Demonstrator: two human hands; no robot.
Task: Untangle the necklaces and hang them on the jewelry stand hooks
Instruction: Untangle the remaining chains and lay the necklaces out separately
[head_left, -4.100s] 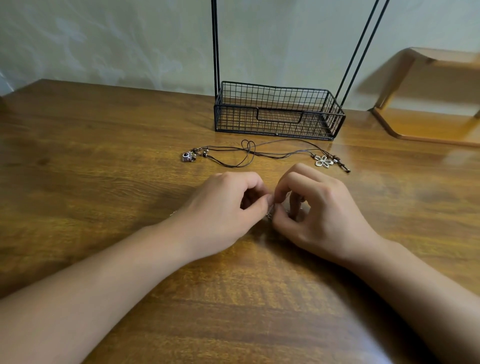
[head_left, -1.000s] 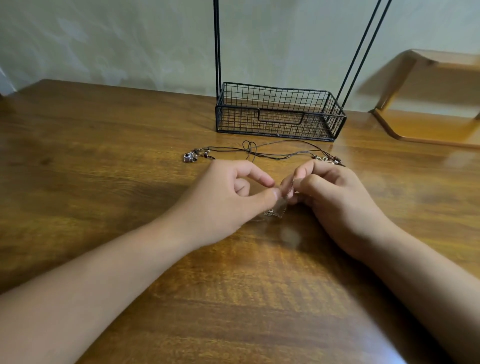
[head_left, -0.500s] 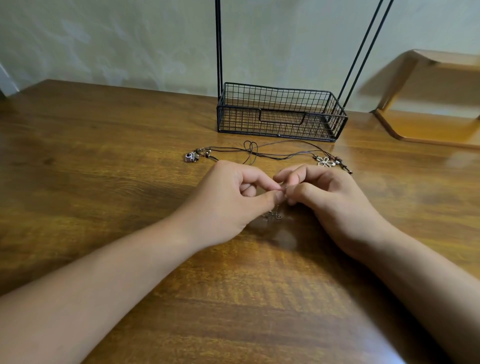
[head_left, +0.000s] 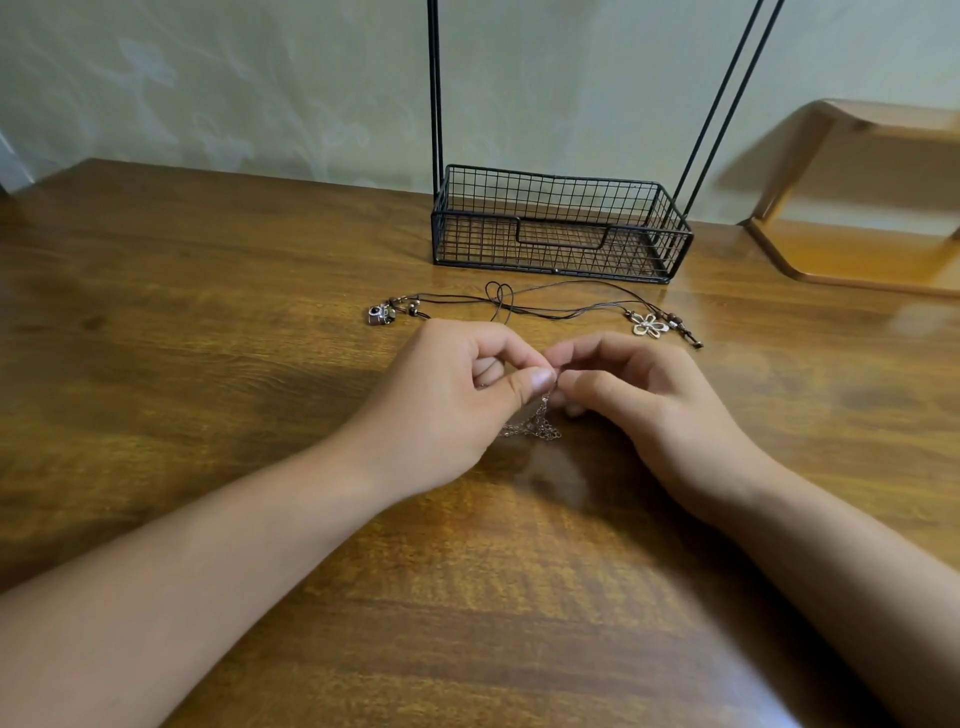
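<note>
Here my left hand (head_left: 441, 400) and my right hand (head_left: 660, 405) meet over the brown bench (head_left: 182, 364), fingertips almost touching. Each grip is a tight pinch, thumb against finger, on the thin silver chain (head_left: 535, 423). The chain hangs down from the pinch, and its loose end lies in a small heap on the bench between my hands. Behind my hands lie the dark cord necklaces (head_left: 545, 306), looped over each other, with a little camera charm (head_left: 381, 314) at the left end and a flower charm (head_left: 649, 326) at the right. Past them stands the black wire stand (head_left: 561, 228) with its basket.
</note>
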